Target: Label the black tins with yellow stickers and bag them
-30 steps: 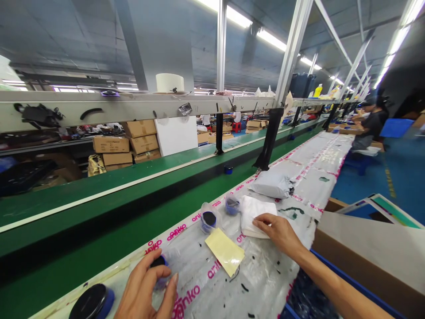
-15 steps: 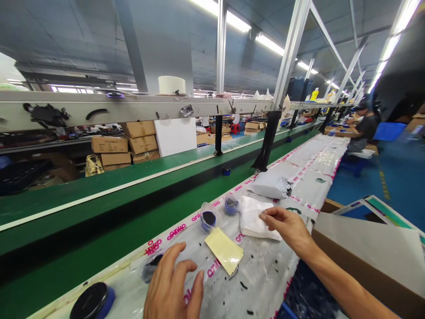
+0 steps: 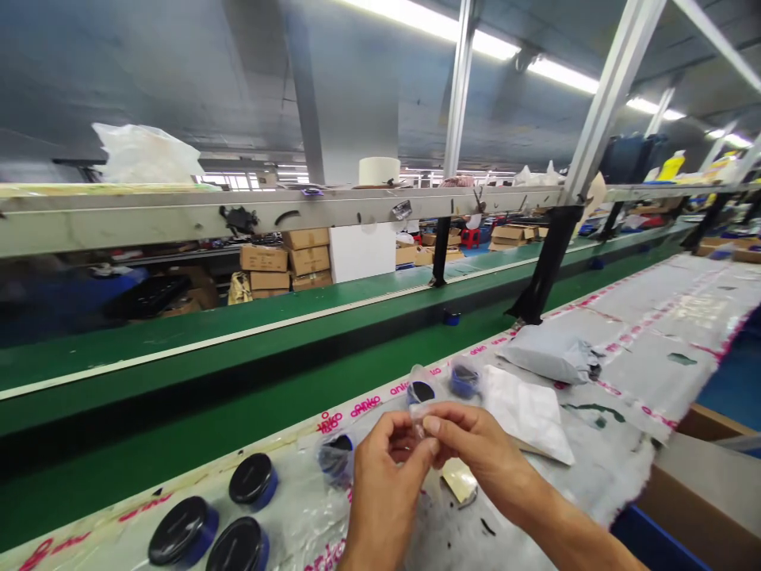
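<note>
Clear plastic (image 3: 417, 417) was up at the fingertips of both hands, mid-scene over the covered table (image 3: 645, 317). Right hand (image 3: 484, 452) pinched it, thumb to forefinger; left hand (image 3: 389, 476) had its fingers curled against it, grip too hidden to tell. Yellow paper (image 3: 459, 481) lay just nearer. Bagged blue tub (image 3: 335, 460) just left; three black-lidded tubs (image 3: 183, 530) near left. White folded stack (image 3: 526, 408) right; green belt (image 3: 285, 406) on the far side.

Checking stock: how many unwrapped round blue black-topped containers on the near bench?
3, left of the left hand: farthest container, leftmost container, nearest container. Others may be hidden.
</note>
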